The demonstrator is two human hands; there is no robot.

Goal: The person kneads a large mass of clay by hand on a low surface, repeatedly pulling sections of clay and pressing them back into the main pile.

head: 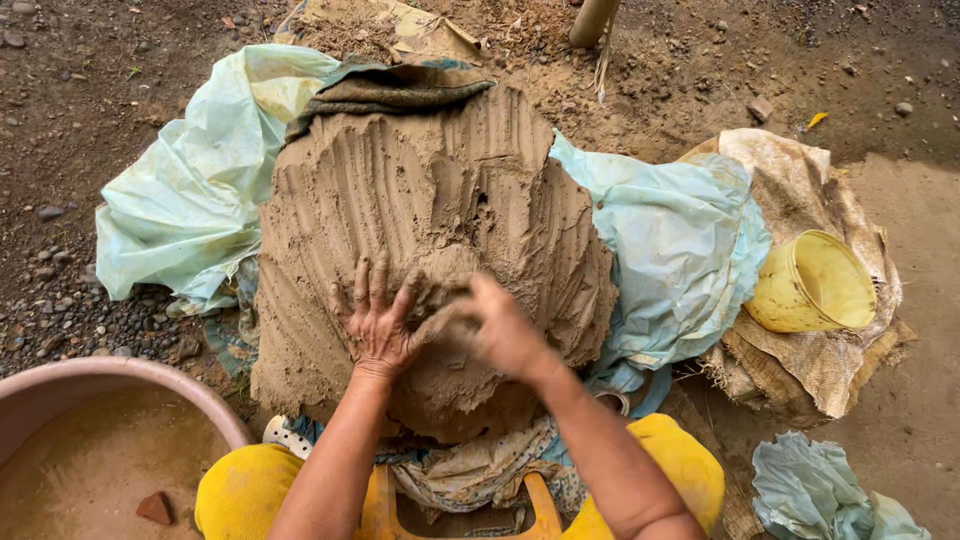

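The clay mound [430,220] looks soft, heavy and sticky — left hand [380,320] spread flat, right hand [495,325] curled digging a lump from its near edge.

Yellow bucket [812,283] tipped on burlap sacking [800,375] — pink basin [120,375] of muddy water, pale green plastic sheet [185,190]

L hand [380,325] flat, fingers splayed; R hand [500,330] blurred, curled.

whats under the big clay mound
Pale green plastic sheeting shows from beneath the clay mound on both sides. Both hands, left hand and right hand, press on its near side. What lies under its middle is covered.
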